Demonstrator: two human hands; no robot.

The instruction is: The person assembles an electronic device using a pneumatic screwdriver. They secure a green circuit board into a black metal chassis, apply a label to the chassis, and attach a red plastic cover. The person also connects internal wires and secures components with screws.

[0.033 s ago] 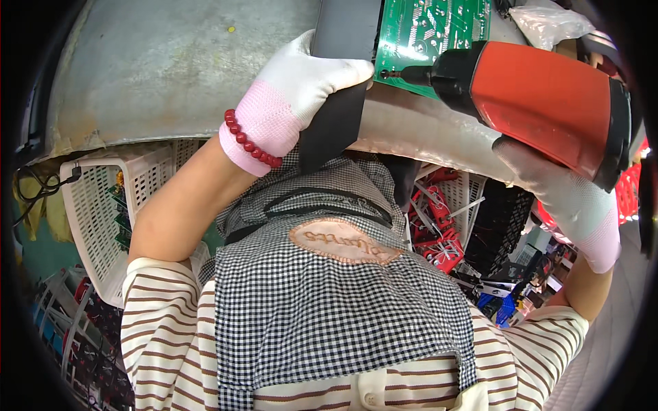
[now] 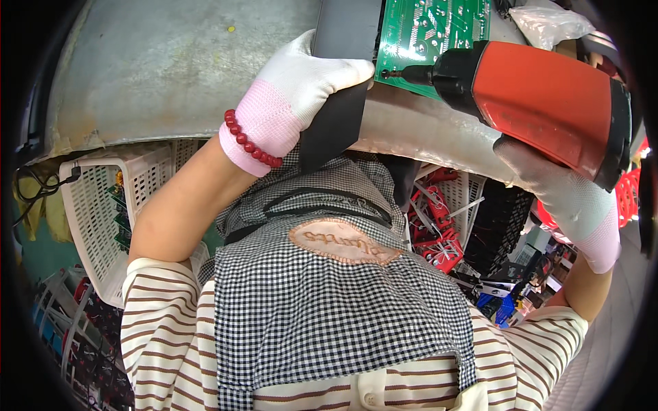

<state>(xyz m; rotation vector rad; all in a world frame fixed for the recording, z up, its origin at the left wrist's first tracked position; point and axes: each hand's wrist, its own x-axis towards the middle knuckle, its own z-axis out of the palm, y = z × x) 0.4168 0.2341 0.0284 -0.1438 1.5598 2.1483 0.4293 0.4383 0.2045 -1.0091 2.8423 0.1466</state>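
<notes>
My left hand [image 2: 308, 75], in a white and pink knit glove, is closed round a black panel [image 2: 334, 127] at the table's edge. Thumb and fingers press on its two sides. Beside the thumb, a green circuit board [image 2: 428, 31] lies against the panel, solder side facing up. In my gloved right hand [image 2: 558, 185] is a red and black power screwdriver [image 2: 541, 103], its body lying level and hiding most of my fingers. The bit points left, its dark tip at the board's near left corner. Whether a screw sits under the tip, I cannot tell.
The grey metal table [image 2: 151, 75] has a worn near edge. A clear plastic bag [image 2: 552, 24] lies at the far right. Below the table, a white basket [image 2: 103, 226] holds green boards on the left. Red parts with white strips [image 2: 435, 226] fill another basket on the right.
</notes>
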